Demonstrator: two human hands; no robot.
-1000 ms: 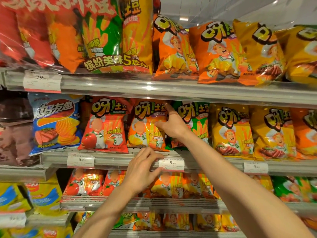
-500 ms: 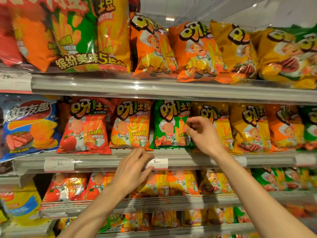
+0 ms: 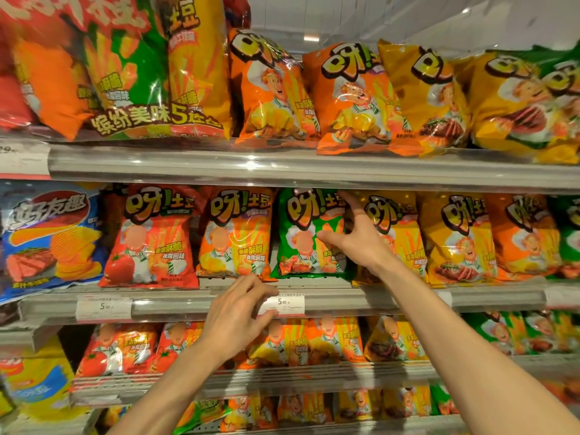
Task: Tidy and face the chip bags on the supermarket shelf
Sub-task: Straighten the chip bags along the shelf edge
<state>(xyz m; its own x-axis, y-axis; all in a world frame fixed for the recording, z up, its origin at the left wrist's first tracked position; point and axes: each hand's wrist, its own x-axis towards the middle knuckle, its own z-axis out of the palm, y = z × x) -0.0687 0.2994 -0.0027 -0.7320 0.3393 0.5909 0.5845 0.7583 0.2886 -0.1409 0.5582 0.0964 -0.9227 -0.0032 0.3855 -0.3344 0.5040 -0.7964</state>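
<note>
The person stands close to a supermarket shelf (image 3: pixel 314 298) packed with chip bags, both bare arms reaching up to the middle tier. The right hand (image 3: pixel 357 237) now lies against the right edge of the green chip bag (image 3: pixel 301 233), thumb spread across the bag's front and fingers stretched up toward its top corner, where it meets the yellow chip bag (image 3: pixel 398 237) beside it. The fingers look straight rather than curled, pressing on the bag and not pinching it. Half a second ago this hand sat slightly farther right, curled at the seam between the green and yellow bags; a second ago it was at the orange chip bag (image 3: pixel 238 233), which now stands upright and face-forward between the red tomato chip bag (image 3: pixel 153 237) and the green one.

The left hand (image 3: pixel 238 312) stays where it was, resting loosely open on the front rail of the shelf, fingertips touching the white price tag (image 3: pixel 284 304) marked 5.90. It holds nothing.

The green bag stands upright on the middle tier, its bottom edge just behind the rail. A blue chip bag (image 3: pixel 50 237) leans at the far left of the same tier. The view has drifted a little to the right compared with the earlier frames.
</note>
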